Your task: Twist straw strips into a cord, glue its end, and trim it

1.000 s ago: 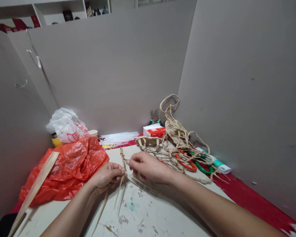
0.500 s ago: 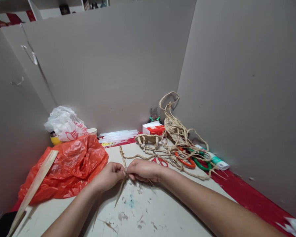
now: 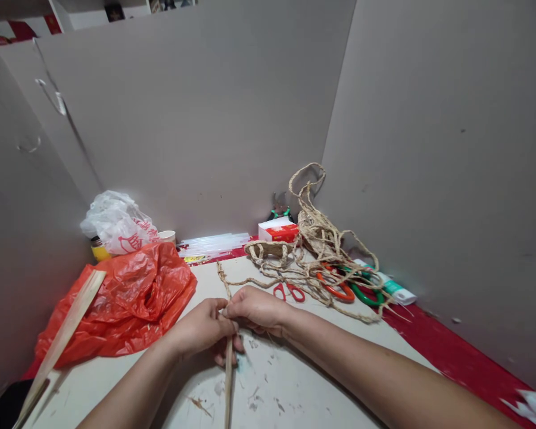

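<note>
A thin braided straw cord (image 3: 245, 281) runs from the tangled cord pile to a bend, then down to my fingers. My left hand (image 3: 208, 328) is closed around its lower end, where a flat straw strand (image 3: 228, 381) hangs toward the near edge. Against it, my right hand (image 3: 255, 310) pinches the cord between thumb and index finger. The fingertips of both hands are close together and partly hide the braid. Red-handled scissors (image 3: 289, 292) lie just beyond my right hand.
An orange-red plastic bag (image 3: 134, 298) lies at left, with a wide pale straw strip (image 3: 67, 328) across it. The cord pile (image 3: 321, 238) covers green and orange handles at right. Behind stand a red and white box (image 3: 277, 230) and clear sticks (image 3: 214, 244). Grey partitions (image 3: 205, 119) enclose the table.
My left hand has shifted slightly right, and its lower fingers now show beneath the braid. The strand below my hands now hangs nearly straight down and looks longer and wider.
</note>
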`<state>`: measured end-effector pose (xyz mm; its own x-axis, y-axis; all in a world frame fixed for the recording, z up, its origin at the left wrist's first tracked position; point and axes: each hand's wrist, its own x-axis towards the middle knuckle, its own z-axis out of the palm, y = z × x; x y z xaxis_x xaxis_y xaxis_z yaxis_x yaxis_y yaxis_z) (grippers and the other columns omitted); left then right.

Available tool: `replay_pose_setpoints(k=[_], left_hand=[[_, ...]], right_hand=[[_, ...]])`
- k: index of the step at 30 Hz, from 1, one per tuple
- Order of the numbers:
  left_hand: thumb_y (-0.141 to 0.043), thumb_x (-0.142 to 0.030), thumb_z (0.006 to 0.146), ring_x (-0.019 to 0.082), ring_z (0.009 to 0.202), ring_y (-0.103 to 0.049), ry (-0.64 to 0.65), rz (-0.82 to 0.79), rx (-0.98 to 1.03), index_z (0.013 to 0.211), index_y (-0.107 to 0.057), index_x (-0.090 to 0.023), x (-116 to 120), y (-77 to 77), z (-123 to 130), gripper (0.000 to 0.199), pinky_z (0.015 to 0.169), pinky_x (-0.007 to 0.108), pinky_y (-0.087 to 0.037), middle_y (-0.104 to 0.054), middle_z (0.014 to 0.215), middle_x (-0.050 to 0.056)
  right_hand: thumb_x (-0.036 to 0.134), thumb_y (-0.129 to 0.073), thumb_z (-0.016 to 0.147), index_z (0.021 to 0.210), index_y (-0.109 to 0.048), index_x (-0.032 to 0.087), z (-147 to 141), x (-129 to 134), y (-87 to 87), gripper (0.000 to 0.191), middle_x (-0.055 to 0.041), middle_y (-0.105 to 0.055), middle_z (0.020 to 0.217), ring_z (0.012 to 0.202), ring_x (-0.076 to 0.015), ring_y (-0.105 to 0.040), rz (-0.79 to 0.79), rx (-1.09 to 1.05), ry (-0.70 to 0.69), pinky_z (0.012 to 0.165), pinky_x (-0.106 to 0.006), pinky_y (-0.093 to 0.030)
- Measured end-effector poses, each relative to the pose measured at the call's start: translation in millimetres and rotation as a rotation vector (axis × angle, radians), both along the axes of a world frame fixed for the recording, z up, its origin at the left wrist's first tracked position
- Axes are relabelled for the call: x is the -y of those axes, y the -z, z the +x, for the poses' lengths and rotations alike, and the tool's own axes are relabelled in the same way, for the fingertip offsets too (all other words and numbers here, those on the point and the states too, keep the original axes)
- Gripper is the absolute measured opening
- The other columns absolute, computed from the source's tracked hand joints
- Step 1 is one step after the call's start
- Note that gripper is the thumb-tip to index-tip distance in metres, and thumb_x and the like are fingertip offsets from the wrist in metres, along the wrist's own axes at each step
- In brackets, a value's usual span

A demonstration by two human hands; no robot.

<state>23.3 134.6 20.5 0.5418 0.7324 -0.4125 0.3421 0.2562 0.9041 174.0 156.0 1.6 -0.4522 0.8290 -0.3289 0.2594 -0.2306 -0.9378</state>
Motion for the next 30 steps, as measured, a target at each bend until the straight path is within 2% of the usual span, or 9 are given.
replay_pose_setpoints(k=[3, 5, 9, 12, 16, 21, 27, 30], left_hand=[[-0.06, -0.024, 0.068, 0.016, 0.053, -0.065, 0.008, -0.044, 0.012, 0.102, -0.047, -0.016, 0.3, -7.0, -1.2, 0.037, 0.039, 0.02, -0.047, -0.07, 0.081, 0.009], [-0.061, -0.032, 0.07, 0.017, 0.053, -0.066, 0.018, -0.075, 0.017, 0.096, -0.052, -0.015, -4.0, -8.5, -6.3, 0.033, 0.039, 0.022, -0.047, -0.07, 0.081, 0.01], [-0.062, -0.045, 0.07, 0.015, 0.047, -0.063, 0.004, -0.094, -0.003, 0.078, -0.059, -0.01, -18.4, 1.5, -19.5, 0.035, 0.039, 0.021, -0.044, -0.068, 0.068, 0.011], [-0.066, -0.043, 0.067, 0.013, 0.047, -0.061, 0.0, -0.067, 0.001, 0.076, -0.063, -0.009, -25.2, 9.9, -25.2, 0.036, 0.042, 0.021, -0.043, -0.067, 0.065, 0.009], [-0.069, -0.041, 0.065, 0.01, 0.046, -0.054, -0.026, -0.026, -0.01, 0.072, -0.063, -0.01, -26.3, 12.0, -27.2, 0.033, 0.046, 0.022, -0.042, -0.061, 0.058, 0.003], [-0.066, -0.035, 0.066, 0.007, 0.051, -0.044, -0.054, 0.231, -0.093, 0.067, -0.063, -0.013, -26.0, 11.0, -28.0, 0.023, 0.053, 0.021, -0.036, -0.055, 0.058, -0.003], [-0.057, -0.022, 0.067, 0.01, 0.052, -0.044, -0.084, 0.461, -0.27, 0.067, -0.062, -0.013, -25.0, 7.7, -23.9, 0.011, 0.052, 0.022, -0.033, -0.052, 0.056, -0.003], [-0.052, -0.012, 0.064, 0.013, 0.063, -0.052, -0.225, 0.587, -0.283, 0.071, -0.061, -0.014, -24.7, 8.6, -19.8, 0.011, 0.059, 0.023, -0.039, -0.059, 0.067, 0.001]], right_hand=[[0.017, -0.055, 0.067, 0.046, -0.047, 0.018, 2.0, -2.3, 0.5, 0.022, 0.0098, -0.032, 0.028, 0.025, -0.0046, -0.021, -0.001, -0.039, -0.01, 0.025, -0.019, -0.013], [0.018, -0.054, 0.068, 0.045, -0.045, 0.019, 3.4, -3.2, 0.5, 0.025, 0.01, -0.031, 0.028, 0.025, -0.0047, -0.02, -0.006, -0.07, -0.031, 0.026, -0.019, -0.014], [0.019, -0.053, 0.071, 0.05, -0.049, 0.018, 5.1, -4.2, 1.5, 0.021, 0.0103, -0.031, 0.029, 0.026, -0.0049, -0.02, -0.008, -0.082, -0.064, 0.026, -0.018, -0.014], [0.018, -0.054, 0.071, 0.054, -0.055, 0.017, 6.1, -5.0, 1.8, 0.017, 0.0102, -0.032, 0.028, 0.026, -0.0053, -0.02, -0.006, -0.047, -0.075, 0.026, -0.019, -0.014], [0.019, -0.056, 0.071, 0.055, -0.058, 0.017, 8.6, -5.1, -1.5, 0.016, 0.0099, -0.032, 0.027, 0.026, -0.0053, -0.021, 0.01, 0.019, -0.097, 0.028, -0.019, -0.014], [0.021, -0.058, 0.071, 0.06, -0.066, 0.015, 12.2, -5.4, -3.6, 0.015, 0.0098, -0.031, 0.028, 0.028, -0.0049, -0.02, 0.046, 0.106, -0.125, 0.03, -0.02, -0.011], [0.02, -0.059, 0.07, 0.06, -0.066, 0.014, 11.8, -4.1, -2.1, 0.013, 0.009, -0.036, 0.035, 0.032, -0.0043, -0.025, 0.108, 0.172, -0.119, 0.033, -0.02, -0.014], [0.016, -0.058, 0.069, 0.06, -0.065, 0.014, 10.4, -2.3, -4.2, 0.012, 0.0079, -0.04, 0.038, 0.034, -0.0049, -0.029, 0.127, 0.195, -0.109, 0.034, -0.02, -0.018]])
